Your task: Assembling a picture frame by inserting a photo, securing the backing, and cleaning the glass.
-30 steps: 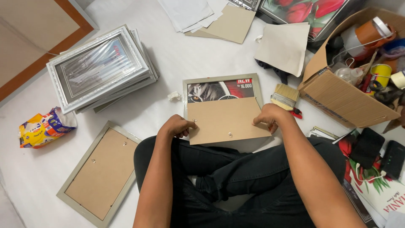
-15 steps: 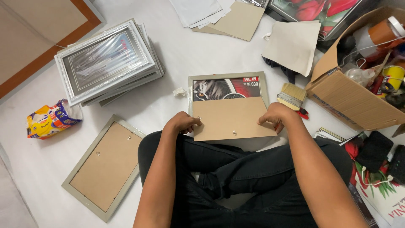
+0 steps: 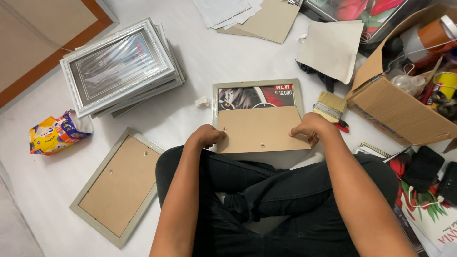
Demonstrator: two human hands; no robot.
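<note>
Seated cross-legged, both forearms reaching forward. My left hand point(image 3: 205, 136) is curled, fingertips pinching the left edge of the backing board point(image 3: 259, 128). My right hand point(image 3: 312, 128) is bent likewise, gripping its right edge. The board lies half inside the frame point(image 3: 258, 84), just beyond my knees.

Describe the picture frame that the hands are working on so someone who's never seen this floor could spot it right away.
Start at the seated person's crossed legs on the white floor. Directly ahead lies a grey picture frame, face down, with the left hand and right hand on its brown backing board. Unlike the other face-down frame, a printed sheet shows above its board.
</note>
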